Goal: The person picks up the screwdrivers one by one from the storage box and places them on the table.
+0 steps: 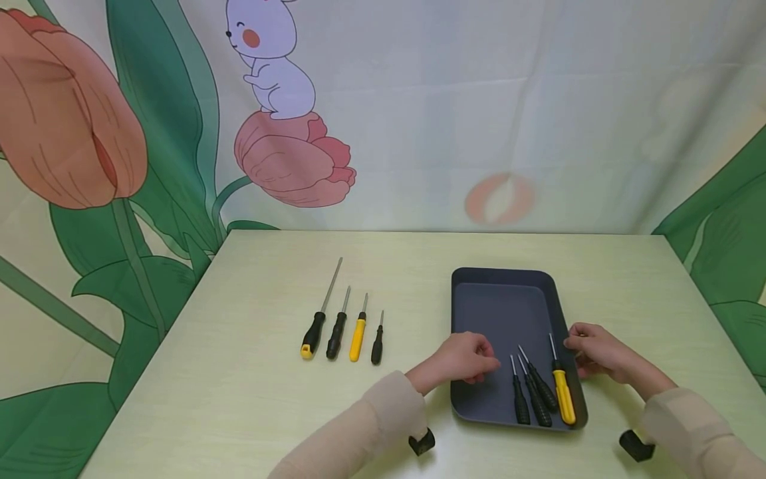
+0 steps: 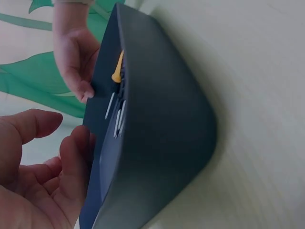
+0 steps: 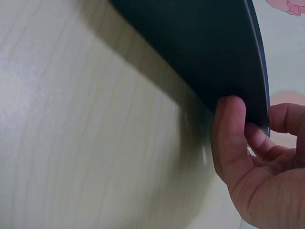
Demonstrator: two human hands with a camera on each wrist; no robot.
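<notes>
A dark grey tray lies on the right part of the table. In it are three black-handled screwdrivers and one with a yellow handle. At the tray's right edge my right hand pinches the rim; the right wrist view shows fingers against the outer wall. My left hand hovers at the tray's left side. In the left wrist view its thumb stands apart from its fingers, which are beside the rim with nothing held between them.
Left of the tray, several screwdrivers lie in a row: a large black-and-yellow one, a black one, a yellow one and a small black one. A printed curtain hangs behind the table.
</notes>
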